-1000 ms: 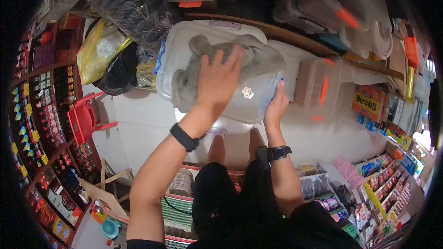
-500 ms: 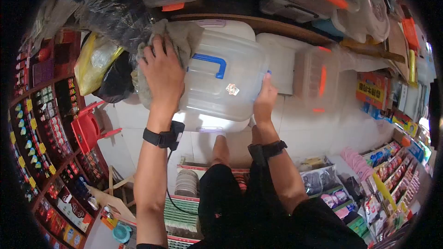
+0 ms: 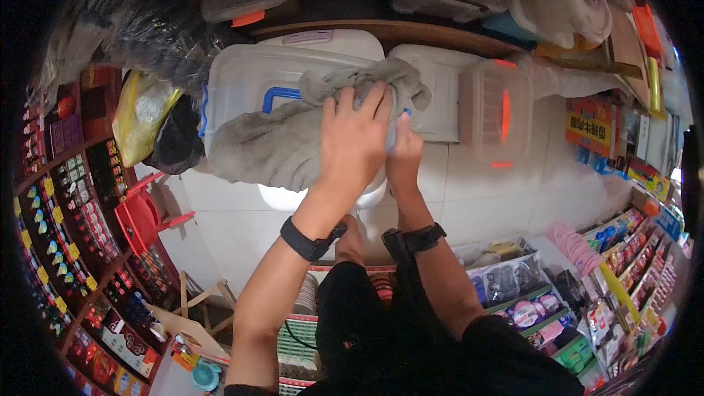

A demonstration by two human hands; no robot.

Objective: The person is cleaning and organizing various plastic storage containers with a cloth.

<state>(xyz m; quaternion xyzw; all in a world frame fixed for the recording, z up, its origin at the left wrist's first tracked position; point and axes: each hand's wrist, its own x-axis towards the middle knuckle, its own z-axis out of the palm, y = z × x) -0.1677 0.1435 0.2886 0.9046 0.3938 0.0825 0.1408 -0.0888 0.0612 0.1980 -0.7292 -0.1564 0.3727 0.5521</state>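
Observation:
A grey cloth (image 3: 268,143) is draped over the lid of a clear plastic storage box (image 3: 242,77) with a blue handle (image 3: 281,95). My left hand (image 3: 356,136) presses the cloth near the lid's right end, its fingers bent into the fabric. At the box's right edge, beside a small blue latch, my right hand (image 3: 403,154) grips the rim with the thumb on top. The fingers under that rim are hidden. Beneath the box lies a white container (image 3: 352,42) with a pale purple latch.
Another white container and a clear box with orange latches (image 3: 495,114) stand to the right. A red stool (image 3: 141,213) and a yellow bag (image 3: 139,121) are on the left. Shelves of small goods (image 3: 73,220) line the left side; packaged goods (image 3: 528,312) fill the lower right.
My left hand has slid the cloth rightward across the lid, from its left end to its right end. My right hand still grips the right edge, and the view has shifted slightly.

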